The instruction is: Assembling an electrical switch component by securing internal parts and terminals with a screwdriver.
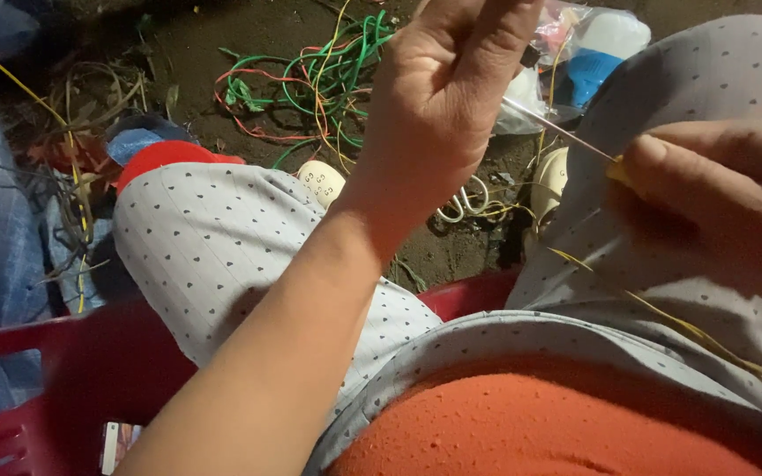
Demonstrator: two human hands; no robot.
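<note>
The left hand (pixel 438 97) is raised over the lap, fingers curled together around the upper end of a thin bare silvery wire (pixel 557 130) that slants down to the right. The right hand (pixel 716 189) rests on the right knee, fingers pinched on the yellow insulated wire (pixel 663 317) where the bare strand leaves it; the yellow length trails across the grey dotted trousers (pixel 213 238). Beyond the knees, a tangle of green and red wires (pixel 310 79) lies on the dirt floor (pixel 196 44), near a red plastic chair (pixel 72 361).

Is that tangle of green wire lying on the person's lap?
No, the green wire lies on the dirt ground beyond the knees, while the left hand and right hand hold a thin yellow wire.
</note>
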